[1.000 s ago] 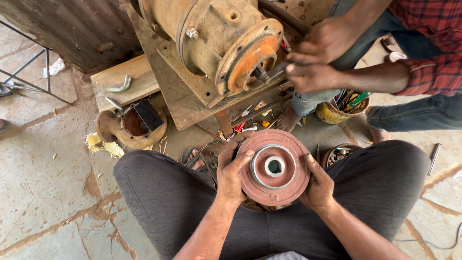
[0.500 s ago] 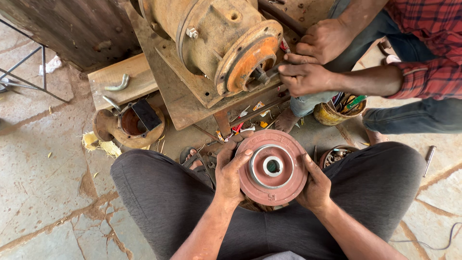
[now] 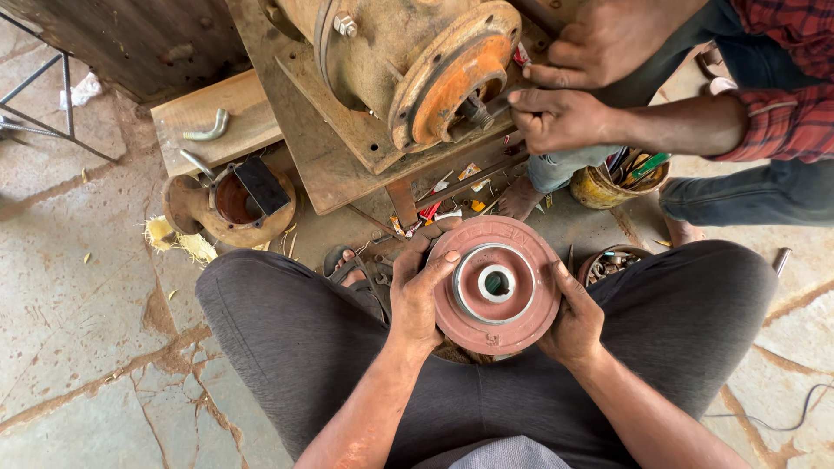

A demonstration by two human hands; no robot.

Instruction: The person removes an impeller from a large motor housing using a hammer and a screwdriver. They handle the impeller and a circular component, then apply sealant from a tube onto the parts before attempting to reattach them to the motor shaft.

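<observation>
Between two hands (image 3: 417, 295), one disc (image 3: 495, 285).

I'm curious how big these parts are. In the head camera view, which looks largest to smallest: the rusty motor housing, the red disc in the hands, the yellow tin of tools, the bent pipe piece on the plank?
1. Rusty motor housing, partly cut off.
2. Red disc, though nearer the camera.
3. Yellow tin.
4. Bent pipe piece.

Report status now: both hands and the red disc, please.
Left hand and right hand clasp red disc by its rim, over lap. Co-worker's hands at rusty motor ahead.
</observation>
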